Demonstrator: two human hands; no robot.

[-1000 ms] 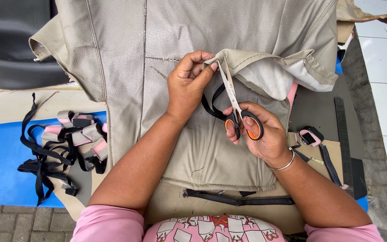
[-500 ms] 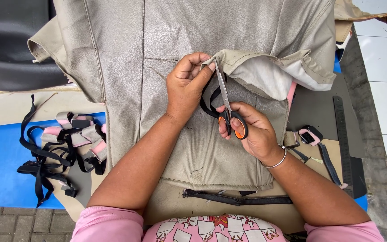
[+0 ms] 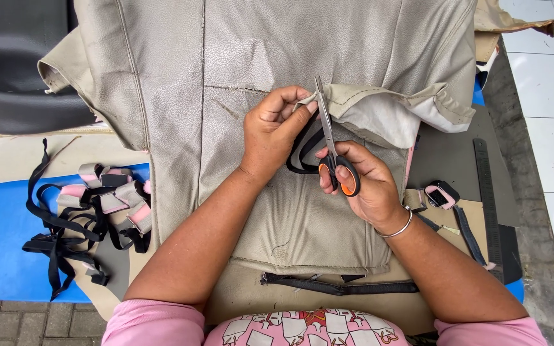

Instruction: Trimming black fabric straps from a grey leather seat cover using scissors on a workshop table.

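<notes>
The left hand (image 3: 270, 131) pinches the folded edge of the beige seat cover (image 3: 367, 102) at centre. The right hand (image 3: 360, 186), at five o'clock of it, has its fingers closed through orange-handled scissors (image 3: 331, 150), blades pointing to twelve o'clock, touching the pinched edge.

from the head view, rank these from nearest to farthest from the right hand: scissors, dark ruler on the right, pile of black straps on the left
1. Scissors: held in the right hand, blades pointing up at the folded fabric edge.
2. Dark ruler: to the right, lying near the table edge.
3. Pile of black straps: far left, on the blue surface beyond the left arm.
</notes>
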